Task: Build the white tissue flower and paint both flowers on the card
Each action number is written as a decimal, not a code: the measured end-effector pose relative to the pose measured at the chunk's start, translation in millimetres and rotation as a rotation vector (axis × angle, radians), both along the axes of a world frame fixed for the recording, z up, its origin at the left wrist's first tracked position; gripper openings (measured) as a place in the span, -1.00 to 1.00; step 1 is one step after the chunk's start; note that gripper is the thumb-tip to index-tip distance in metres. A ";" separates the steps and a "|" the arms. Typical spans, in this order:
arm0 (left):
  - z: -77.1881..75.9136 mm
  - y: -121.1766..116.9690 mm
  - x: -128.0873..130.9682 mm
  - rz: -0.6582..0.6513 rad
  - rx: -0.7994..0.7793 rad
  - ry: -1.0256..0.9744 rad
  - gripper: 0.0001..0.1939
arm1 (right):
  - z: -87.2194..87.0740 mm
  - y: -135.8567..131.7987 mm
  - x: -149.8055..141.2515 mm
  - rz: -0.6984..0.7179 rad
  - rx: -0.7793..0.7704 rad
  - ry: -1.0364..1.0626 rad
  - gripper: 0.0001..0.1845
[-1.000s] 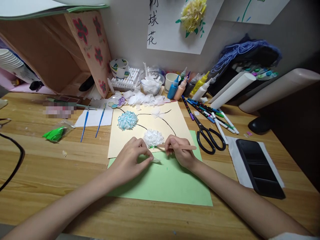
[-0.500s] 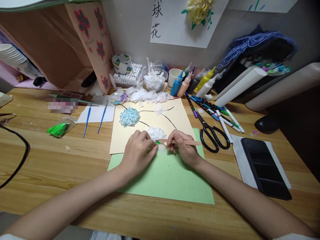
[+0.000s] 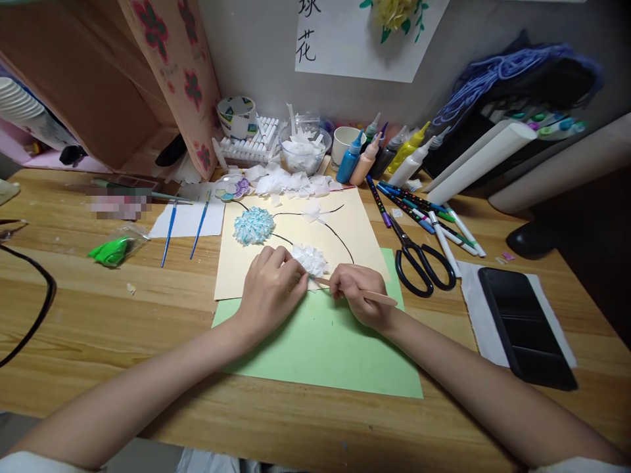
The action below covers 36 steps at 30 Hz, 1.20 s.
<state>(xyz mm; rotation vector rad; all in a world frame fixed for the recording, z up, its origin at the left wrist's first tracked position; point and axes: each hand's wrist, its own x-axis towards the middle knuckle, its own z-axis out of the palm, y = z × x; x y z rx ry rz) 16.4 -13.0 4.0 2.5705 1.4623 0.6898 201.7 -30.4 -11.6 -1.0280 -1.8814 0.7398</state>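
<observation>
My right hand (image 3: pixel 362 292) grips a flat wooden craft stick (image 3: pixel 379 297), its far tip touching down near the lower edge of the white paper flower (image 3: pixel 311 258). At that same spot my left hand (image 3: pixel 271 282) has thumb and fingers pinched on a small white paper piece (image 3: pixel 314 285), mostly hidden by the fingertips. Both hands rest over a cream sheet (image 3: pixel 231 276) that overlaps a green sheet (image 3: pixel 335 355). A blue-and-white paper flower (image 3: pixel 254 226) and a small white paper tuft (image 3: pixel 313 211) sit on the cream sheet among black drawn stems.
Black-handled scissors (image 3: pixel 419 263), several pens (image 3: pixel 428 217) and a black case (image 3: pixel 522 328) lie to the right. Behind are paint bottles (image 3: pixel 350 157), a bowl of paper scraps (image 3: pixel 304 151) and loose scraps (image 3: pixel 288 182). Two blue brushes (image 3: pixel 169 233) lie left.
My left hand has brought the white paper piece up to the white flower's lower edge. The stick's outer end has tilted down toward me. The camera view has shifted slightly.
</observation>
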 end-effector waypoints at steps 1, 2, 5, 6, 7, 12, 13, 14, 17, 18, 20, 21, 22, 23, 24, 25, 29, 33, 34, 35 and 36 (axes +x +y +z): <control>0.3 0.5 0.4 -0.001 -0.002 -0.002 -0.89 | -0.2 0.0 -0.2 -0.002 0.005 -0.001 -0.56; 0.6 1.0 0.6 -0.002 -0.005 -0.005 -0.89 | -0.5 0.0 -0.4 -0.004 0.006 -0.002 -0.57; 1.0 0.4 -0.1 -0.006 -0.009 -0.025 -0.89 | -1.4 -0.1 -0.8 -0.022 -0.007 -0.001 -0.57; 0.8 -0.7 -0.8 -0.008 -0.005 -0.034 -0.89 | -1.7 -0.2 -0.9 -0.030 -0.011 -0.001 -0.56; 0.4 -2.3 -1.7 -0.013 -0.002 -0.042 -0.88 | -2.1 -0.2 -1.0 -0.036 -0.017 0.000 -0.55; -3.8 -13.4 -4.9 -0.210 0.046 -0.021 -0.73 | -3.4 0.4 -3.5 -0.086 -0.187 0.099 -0.53; -4.7 -15.0 -4.8 -0.281 0.061 -0.006 -0.70 | -3.3 0.8 -4.4 -0.112 -0.255 0.141 -0.53; -5.6 -16.1 -4.4 -0.350 0.072 0.009 -0.69 | -3.2 1.1 -5.3 -0.137 -0.317 0.183 -0.53; -7.5 -16.7 -2.6 -0.472 0.059 0.048 -0.70 | -3.4 1.1 -6.7 -0.169 -0.378 0.264 -0.52; -7.9 -16.2 -2.1 -0.483 0.044 0.059 -0.70 | -3.8 0.7 -6.5 -0.165 -0.355 0.272 -0.52; -8.2 -15.2 -1.6 -0.482 0.015 0.074 -0.70 | -5.1 -0.8 -5.4 -0.161 -0.290 0.271 -0.51; -8.2 -14.7 -1.5 -0.481 0.001 0.078 -0.70 | -5.9 -1.6 -4.6 -0.162 -0.258 0.266 -0.50; -8.1 -14.4 -1.5 -0.480 -0.010 0.079 -0.70 | -6.6 -2.3 -3.8 -0.162 -0.234 0.259 -0.50; -8.0 -14.1 -1.6 -0.480 -0.019 0.078 -0.70 | -7.1 -2.8 -3.2 -0.163 -0.218 0.251 -0.50; -7.8 -13.9 -1.6 -0.480 -0.026 0.075 -0.70 | -7.6 -3.0 -2.7 -0.162 -0.209 0.242 -0.49; -7.7 -13.7 -1.7 -0.479 -0.033 0.071 -0.70 | -7.8 -2.9 -2.5 -0.158 -0.207 0.232 -0.49; -7.6 -13.5 -2.0 -0.479 -0.054 0.052 -0.71 | -7.9 -1.1 -2.9 -0.125 -0.223 0.195 -0.50; -8.3 -13.8 -2.3 -0.480 -0.058 0.040 -0.71 | -7.3 0.0 -3.8 -0.106 -0.235 0.185 -0.51; -8.4 -13.9 -2.3 -0.478 -0.055 0.039 -0.71 | -6.9 0.0 -4.0 -0.105 -0.244 0.196 -0.51; -8.5 -13.9 -2.3 -0.477 -0.053 0.040 -0.71 | -6.4 0.1 -4.3 -0.107 -0.260 0.211 -0.52; -8.5 -13.9 -2.2 -0.477 -0.053 0.041 -0.71 | -5.8 0.4 -4.7 -0.113 -0.285 0.230 -0.52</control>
